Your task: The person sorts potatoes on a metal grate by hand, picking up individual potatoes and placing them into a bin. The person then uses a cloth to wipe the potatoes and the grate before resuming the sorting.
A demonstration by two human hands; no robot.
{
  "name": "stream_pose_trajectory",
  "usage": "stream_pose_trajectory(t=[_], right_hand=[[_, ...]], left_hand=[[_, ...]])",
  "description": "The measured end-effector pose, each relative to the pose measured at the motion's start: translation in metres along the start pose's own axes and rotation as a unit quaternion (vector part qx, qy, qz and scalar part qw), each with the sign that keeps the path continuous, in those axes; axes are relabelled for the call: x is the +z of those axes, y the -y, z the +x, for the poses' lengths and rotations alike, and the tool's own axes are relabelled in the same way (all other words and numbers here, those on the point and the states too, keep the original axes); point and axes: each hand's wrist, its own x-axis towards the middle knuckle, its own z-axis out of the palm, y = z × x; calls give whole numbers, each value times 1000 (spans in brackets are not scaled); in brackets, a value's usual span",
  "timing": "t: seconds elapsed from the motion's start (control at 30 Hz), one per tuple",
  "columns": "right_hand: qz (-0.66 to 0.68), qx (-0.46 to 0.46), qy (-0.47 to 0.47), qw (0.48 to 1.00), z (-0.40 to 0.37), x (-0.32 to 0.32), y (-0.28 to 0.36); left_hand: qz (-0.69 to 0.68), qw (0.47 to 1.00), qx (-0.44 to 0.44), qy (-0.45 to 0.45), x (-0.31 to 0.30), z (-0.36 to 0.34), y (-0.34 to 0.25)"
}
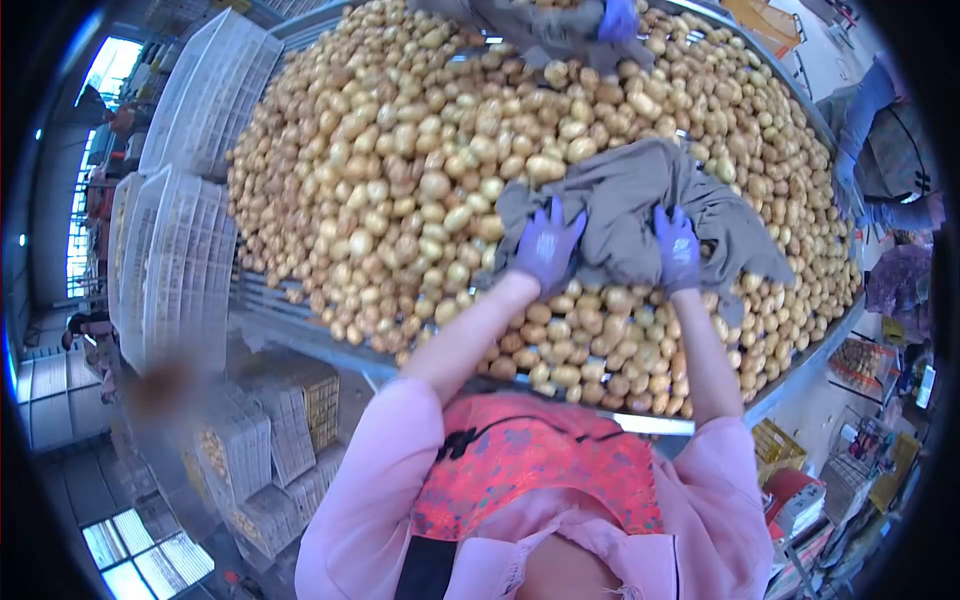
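Observation:
Both hands wear purple gloves and press on a crumpled grey cloth (630,200) spread over a mass of round yellow-brown produce (400,180), which looks like potatoes. My left hand (547,245) lies on the cloth's left part, fingers apart and pointing away from me. On the cloth's front right part rests my right hand (678,248), its fingers spread and bent slightly at the tips. Some of the produce is hidden beneath the cloth. Neither hand is wrapped round an item.
Across the sorting table (300,345), another person's purple-gloved hand (619,20) is at a second grey cloth (540,28). White plastic crates (185,270) are stacked at the left. Another person (880,140) is at the right edge. A yellow crate (775,448) sits at the lower right.

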Motion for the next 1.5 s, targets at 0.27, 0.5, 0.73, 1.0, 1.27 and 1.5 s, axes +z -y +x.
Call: stream_pose_trajectory(t=[0.27, 0.5, 0.73, 1.0, 1.27, 1.5], right_hand=[[298, 140, -50, 943, -132, -136, -24], [12, 136, 166, 977, -239, -50, 64], [41, 217, 96, 971, -101, 7, 64], [47, 206, -39, 977, 129, 34, -33], [-2, 81, 5, 997, 21, 4, 24], [187, 4, -75, 980, -170, -77, 20]], left_hand=[[-87, 990, 81, 74, -87, -85, 81], [67, 969, 63, 228, -2, -160, 35], [32, 987, 33, 154, 5, -10, 12], [55, 993, 59, -83, 1, 153, 25], [97, 993, 52, 44, 8, 20, -5], [38, 979, 196, 51, -69, -85, 44]])
